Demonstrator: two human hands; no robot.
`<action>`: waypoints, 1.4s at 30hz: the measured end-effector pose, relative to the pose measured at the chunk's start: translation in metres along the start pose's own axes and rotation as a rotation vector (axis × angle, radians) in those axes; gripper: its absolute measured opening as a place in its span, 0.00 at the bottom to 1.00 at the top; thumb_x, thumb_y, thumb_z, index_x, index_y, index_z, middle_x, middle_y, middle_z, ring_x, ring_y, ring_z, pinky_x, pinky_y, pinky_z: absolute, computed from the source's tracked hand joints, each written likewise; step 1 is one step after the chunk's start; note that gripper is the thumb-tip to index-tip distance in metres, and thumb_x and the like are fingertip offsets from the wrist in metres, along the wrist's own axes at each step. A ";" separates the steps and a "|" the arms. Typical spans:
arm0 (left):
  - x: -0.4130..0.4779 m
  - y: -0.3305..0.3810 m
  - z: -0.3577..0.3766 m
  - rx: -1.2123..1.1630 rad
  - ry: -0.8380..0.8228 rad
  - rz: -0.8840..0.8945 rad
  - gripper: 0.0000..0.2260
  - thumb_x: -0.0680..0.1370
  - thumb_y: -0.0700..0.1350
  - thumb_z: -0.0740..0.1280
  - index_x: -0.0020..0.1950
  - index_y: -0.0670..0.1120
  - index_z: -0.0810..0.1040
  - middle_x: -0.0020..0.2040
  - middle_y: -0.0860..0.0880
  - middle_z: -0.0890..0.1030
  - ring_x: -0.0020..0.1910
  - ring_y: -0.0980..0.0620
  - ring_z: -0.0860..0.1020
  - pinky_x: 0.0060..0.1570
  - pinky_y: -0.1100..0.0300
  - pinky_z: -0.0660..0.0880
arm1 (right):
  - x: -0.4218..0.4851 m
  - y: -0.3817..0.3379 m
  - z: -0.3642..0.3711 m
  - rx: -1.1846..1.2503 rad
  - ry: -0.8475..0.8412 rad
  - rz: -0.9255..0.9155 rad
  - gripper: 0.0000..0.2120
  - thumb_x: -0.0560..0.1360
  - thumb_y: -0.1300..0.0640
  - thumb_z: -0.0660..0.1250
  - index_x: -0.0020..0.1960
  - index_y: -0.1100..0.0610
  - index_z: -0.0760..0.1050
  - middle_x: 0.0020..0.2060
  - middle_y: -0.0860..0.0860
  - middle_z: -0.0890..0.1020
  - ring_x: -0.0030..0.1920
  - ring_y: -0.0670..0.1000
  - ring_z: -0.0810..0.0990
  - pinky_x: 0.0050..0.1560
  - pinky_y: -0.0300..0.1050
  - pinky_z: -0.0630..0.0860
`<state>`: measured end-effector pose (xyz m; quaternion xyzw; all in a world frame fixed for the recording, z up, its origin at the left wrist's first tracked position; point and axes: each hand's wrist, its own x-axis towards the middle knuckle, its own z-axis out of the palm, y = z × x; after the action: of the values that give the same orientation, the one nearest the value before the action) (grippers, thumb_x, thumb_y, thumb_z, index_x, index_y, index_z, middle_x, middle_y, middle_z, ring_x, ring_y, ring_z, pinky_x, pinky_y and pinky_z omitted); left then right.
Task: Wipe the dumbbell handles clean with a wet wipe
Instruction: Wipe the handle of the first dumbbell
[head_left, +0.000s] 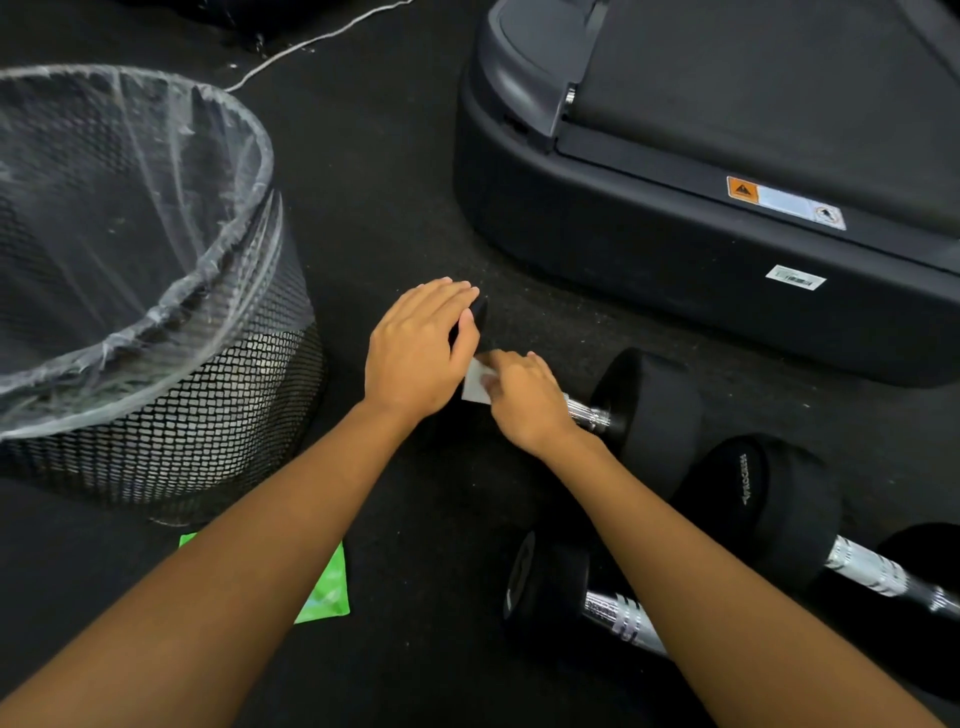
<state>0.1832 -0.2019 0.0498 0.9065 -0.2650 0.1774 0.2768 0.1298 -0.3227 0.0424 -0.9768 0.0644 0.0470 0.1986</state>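
Observation:
Three black dumbbells lie on the dark floor. The far dumbbell (649, 410) has a chrome handle (589, 413). My left hand (415, 348) rests flat over its left head, most of which it hides. My right hand (524, 400) grips a white wet wipe (475, 382) wrapped against the handle's left part. A second dumbbell (779, 514) lies at the right with its silver handle showing. A third dumbbell (550, 587) lies near the bottom, partly behind my right forearm.
A black mesh bin (208, 395) lined with a clear bag stands at the left. A green wipe packet (327, 592) lies on the floor under my left forearm. A treadmill base (675, 244) fills the upper right. A white cord (311, 41) runs across the floor at the top.

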 end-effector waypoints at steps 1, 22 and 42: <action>0.000 0.000 0.000 0.001 -0.002 0.001 0.20 0.79 0.48 0.52 0.63 0.44 0.77 0.61 0.48 0.78 0.65 0.52 0.72 0.67 0.60 0.61 | -0.004 0.005 -0.003 0.004 -0.002 0.012 0.15 0.79 0.60 0.56 0.66 0.57 0.69 0.59 0.55 0.77 0.61 0.53 0.73 0.71 0.46 0.53; -0.001 -0.001 0.001 -0.013 0.002 0.015 0.19 0.79 0.48 0.53 0.63 0.44 0.76 0.61 0.47 0.78 0.65 0.52 0.72 0.67 0.57 0.63 | -0.027 0.014 0.005 -0.326 0.305 -0.089 0.16 0.63 0.61 0.75 0.48 0.58 0.75 0.42 0.53 0.76 0.43 0.53 0.74 0.47 0.44 0.70; 0.001 -0.001 0.002 -0.018 0.010 0.013 0.19 0.79 0.48 0.53 0.62 0.44 0.77 0.61 0.48 0.79 0.65 0.52 0.73 0.67 0.56 0.64 | -0.026 0.018 0.002 -0.035 0.252 -0.060 0.12 0.76 0.58 0.65 0.58 0.58 0.74 0.52 0.53 0.76 0.53 0.52 0.72 0.57 0.44 0.68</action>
<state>0.1849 -0.2031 0.0480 0.9013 -0.2713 0.1812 0.2851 0.1017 -0.3355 0.0365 -0.9798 0.0589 -0.0807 0.1734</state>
